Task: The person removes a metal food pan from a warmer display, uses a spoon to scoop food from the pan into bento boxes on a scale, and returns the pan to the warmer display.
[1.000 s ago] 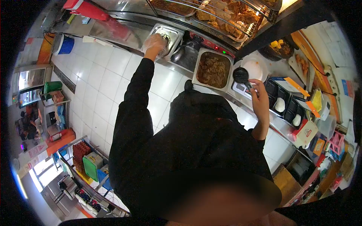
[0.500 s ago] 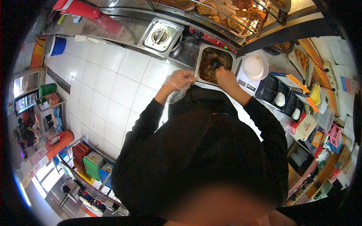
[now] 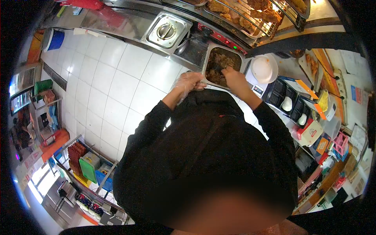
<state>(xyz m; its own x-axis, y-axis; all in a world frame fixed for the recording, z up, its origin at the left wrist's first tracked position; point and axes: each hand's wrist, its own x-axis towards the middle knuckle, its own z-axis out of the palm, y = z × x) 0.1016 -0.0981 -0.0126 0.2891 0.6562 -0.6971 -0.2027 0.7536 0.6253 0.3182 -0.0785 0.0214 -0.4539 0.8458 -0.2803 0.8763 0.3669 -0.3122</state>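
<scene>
The steel pan point(image 3: 206, 60) of brown food point(image 3: 226, 58) sits at the near edge of the bench point(image 3: 131, 24). The right hand point(image 3: 236, 81) is clenched on a black ladle point(image 3: 222, 70), mostly hidden, inside it. The gloved left hand point(image 3: 190, 82) is at the pan's near-left corner, fingers curled; whether it grasps the rim cannot be determined.

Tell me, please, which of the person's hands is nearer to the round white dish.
Right. The right hand is at the rectangular steel pan, just left of the round white dish; the left hand, in clear plastic, is farther left, by the pan's near corner.
</scene>
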